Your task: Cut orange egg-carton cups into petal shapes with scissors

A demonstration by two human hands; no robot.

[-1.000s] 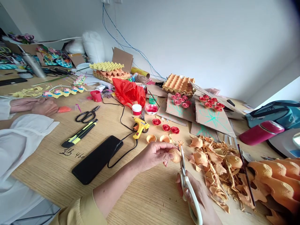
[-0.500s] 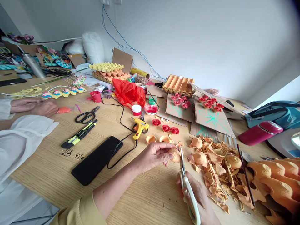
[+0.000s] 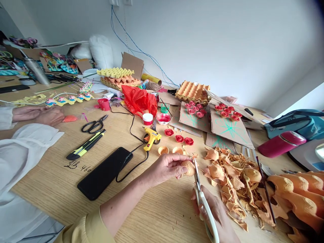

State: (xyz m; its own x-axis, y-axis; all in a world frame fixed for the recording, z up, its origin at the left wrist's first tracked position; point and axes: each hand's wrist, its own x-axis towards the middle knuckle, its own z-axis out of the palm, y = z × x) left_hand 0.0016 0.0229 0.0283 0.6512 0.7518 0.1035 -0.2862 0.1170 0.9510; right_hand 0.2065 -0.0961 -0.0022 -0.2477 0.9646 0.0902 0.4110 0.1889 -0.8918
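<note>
Nearest the camera, the right hand (image 3: 217,217) comes up from the lower edge with its fingers curled through the pale handles of a pair of scissors (image 3: 205,211), gripping them firmly; the blades point up and away, and their tips meet the right side of a small orange egg-carton cup (image 3: 188,167). The left hand (image 3: 167,167) reaches in from the lower left on a bare forearm with a yellow sleeve (image 3: 87,229), wrist low over the wood. Its fingers and thumb are closed around the cup, holding it just above the table (image 3: 157,211) and directly left of the blades. Just right of both hands lies a heap of torn orange scraps (image 3: 233,179), with a larger egg-carton piece (image 3: 298,192) at the right edge. To the left, a black phone (image 3: 105,172) lies flat, with a yellow glue gun (image 3: 151,136) and its black cord beside it, then a utility knife (image 3: 84,145) and black scissors (image 3: 94,124). Beyond the cup sit two more orange cups (image 3: 163,149) and three red paper roses (image 3: 179,137). Farther back are cardboard sheets (image 3: 227,130) carrying more roses, a red plastic bag (image 3: 139,99) and an egg tray (image 3: 192,90). Another person's hand (image 3: 49,115) rests on the table at far left. A white wall (image 3: 215,44) with blue wires (image 3: 131,45) closes the scene.
</note>
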